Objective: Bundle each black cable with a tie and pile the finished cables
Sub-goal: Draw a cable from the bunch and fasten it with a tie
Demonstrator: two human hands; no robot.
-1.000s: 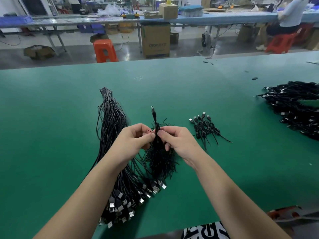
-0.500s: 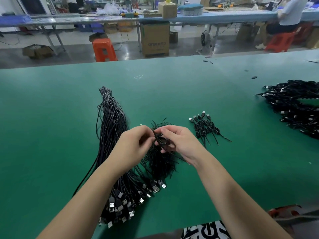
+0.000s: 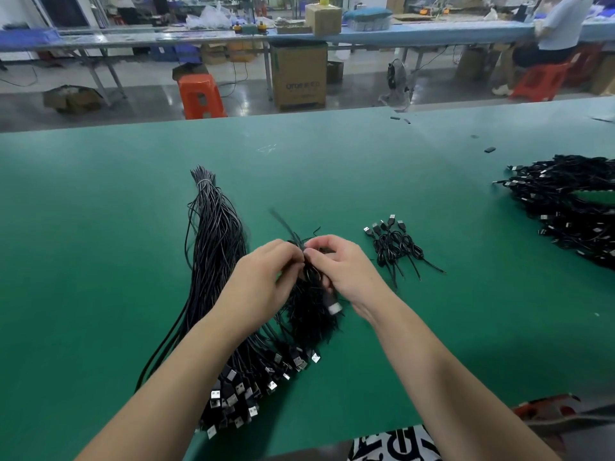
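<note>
My left hand (image 3: 263,279) and my right hand (image 3: 346,271) meet over the green table (image 3: 100,227), both pinching one coiled black cable (image 3: 311,274) with a thin tie end sticking up and blurred. Its silver plug (image 3: 334,308) hangs below my right palm. Under the hands lies a heap of black ties (image 3: 312,317). A long sheaf of loose black cables (image 3: 216,234) runs from far left down to a cluster of plugs near the table's front edge. Several bundled cables (image 3: 394,244) lie to the right.
A large pile of black cables (image 3: 565,211) sits at the table's right edge. Small black bits (image 3: 489,149) lie far right. Beyond the table are an orange stool (image 3: 199,96), a cardboard box (image 3: 298,76), workbenches and a seated person (image 3: 552,38).
The cable stood upright between my fingers with its plug on top a second ago. It is now folded down into a coil between both hands, with its plug hanging low.
</note>
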